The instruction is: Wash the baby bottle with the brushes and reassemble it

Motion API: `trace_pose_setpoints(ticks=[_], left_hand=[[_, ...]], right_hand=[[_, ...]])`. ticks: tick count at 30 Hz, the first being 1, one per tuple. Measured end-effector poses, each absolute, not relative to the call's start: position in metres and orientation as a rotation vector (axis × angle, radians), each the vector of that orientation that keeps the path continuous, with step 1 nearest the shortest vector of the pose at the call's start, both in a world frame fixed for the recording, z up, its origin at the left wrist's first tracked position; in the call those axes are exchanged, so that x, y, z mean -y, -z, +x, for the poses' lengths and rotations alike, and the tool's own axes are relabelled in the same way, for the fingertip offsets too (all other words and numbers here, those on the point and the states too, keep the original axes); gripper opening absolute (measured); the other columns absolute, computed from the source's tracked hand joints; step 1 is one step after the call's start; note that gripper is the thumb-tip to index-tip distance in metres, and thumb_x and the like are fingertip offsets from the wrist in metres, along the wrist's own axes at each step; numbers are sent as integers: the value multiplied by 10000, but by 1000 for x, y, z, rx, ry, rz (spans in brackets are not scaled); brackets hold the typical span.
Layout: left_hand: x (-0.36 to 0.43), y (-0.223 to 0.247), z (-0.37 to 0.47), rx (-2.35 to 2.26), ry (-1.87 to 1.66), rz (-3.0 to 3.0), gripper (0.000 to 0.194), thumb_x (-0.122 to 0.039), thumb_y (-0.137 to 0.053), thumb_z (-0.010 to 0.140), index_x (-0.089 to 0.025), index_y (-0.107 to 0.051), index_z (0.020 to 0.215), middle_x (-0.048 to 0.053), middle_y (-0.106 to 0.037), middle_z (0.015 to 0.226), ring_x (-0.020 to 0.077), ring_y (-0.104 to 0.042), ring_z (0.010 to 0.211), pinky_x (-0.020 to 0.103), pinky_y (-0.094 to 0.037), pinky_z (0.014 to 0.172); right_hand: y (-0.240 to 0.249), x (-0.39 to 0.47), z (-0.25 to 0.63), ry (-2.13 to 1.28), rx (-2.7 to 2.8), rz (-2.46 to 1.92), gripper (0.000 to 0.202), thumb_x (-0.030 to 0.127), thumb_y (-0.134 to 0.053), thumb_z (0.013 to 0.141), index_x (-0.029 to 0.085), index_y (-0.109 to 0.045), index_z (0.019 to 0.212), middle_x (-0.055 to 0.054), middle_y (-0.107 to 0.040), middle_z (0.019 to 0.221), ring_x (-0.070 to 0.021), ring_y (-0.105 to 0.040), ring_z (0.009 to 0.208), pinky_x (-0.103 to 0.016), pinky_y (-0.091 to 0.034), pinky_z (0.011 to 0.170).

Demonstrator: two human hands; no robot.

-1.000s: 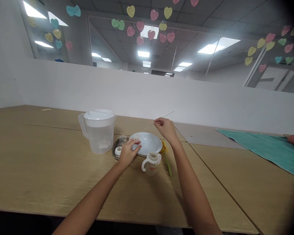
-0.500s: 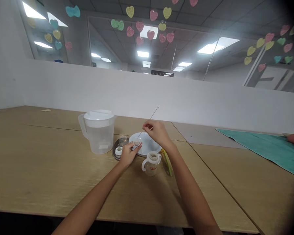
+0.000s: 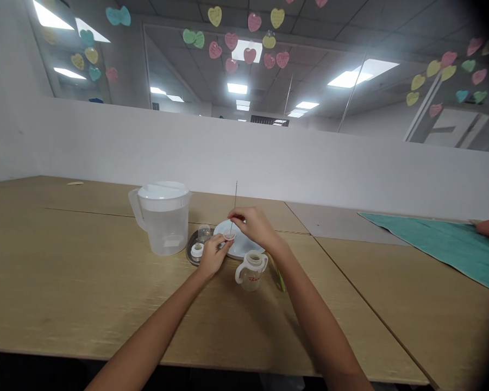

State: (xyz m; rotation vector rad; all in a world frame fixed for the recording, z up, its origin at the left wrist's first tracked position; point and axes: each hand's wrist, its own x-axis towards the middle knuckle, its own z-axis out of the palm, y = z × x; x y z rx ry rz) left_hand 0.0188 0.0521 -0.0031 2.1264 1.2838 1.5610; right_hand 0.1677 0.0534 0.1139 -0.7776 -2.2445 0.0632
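Note:
My left hand (image 3: 213, 256) pinches a small clear, round-rimmed piece (image 3: 229, 236) that looks like a bottle nipple, held over the near edge of a white bowl (image 3: 244, 247). From above, the closed fingers of my right hand (image 3: 252, 224) grip a thin wire rod (image 3: 236, 195), like the handle of a straw brush. It stands almost upright, its lower end down at the clear piece; that tip is hard to make out. Just nearer to me is an uncapped baby bottle (image 3: 251, 274) with two white handles and red print.
Left of the bowl, a round metal tray (image 3: 189, 255) bears a clear cap (image 3: 204, 233) and a white collar ring (image 3: 197, 250). Beyond it stands a lidded pitcher (image 3: 167, 222). A yellow-green strip-like item (image 3: 281, 281) lies by my right forearm. A teal cloth (image 3: 427, 239) covers the far right.
The wire rod has swung from a rightward slant to nearly upright. My right hand has shifted slightly left and down, closer to my left hand, which stays almost in place.

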Motion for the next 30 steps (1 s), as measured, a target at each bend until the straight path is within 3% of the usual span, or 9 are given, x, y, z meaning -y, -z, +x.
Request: trace_pose_setpoints(ticks=[13,20,30], left_hand=[[-54,6,17,-1277,-1588,2120,274,-364,-486,846,-168,-670,792,34,-625,788,157,-534,761,266,-391,708],[-55,6,17,-1216,-1595,2096,268,-367,-497,844,-187,-678,927,53,-641,890,177,-548,856,284,-393,771],[-54,6,17,-1216,-1603,2100,254,-349,-496,843,-178,-684,836,39,-632,826,163,-535,801,268,-383,730]], right_hand=[[-114,-49,169,-41,2272,-746,192,93,-517,788,184,-682,827,-6,-680,764,-99,-573,669,-187,-374,641],[-114,-50,170,34,2270,-783,201,89,-509,796,182,-683,838,-20,-682,778,-106,-578,669,-199,-369,626],[-113,-49,169,42,2255,-784,189,96,-520,789,182,-684,827,-9,-680,748,-98,-565,640,-194,-355,609]])
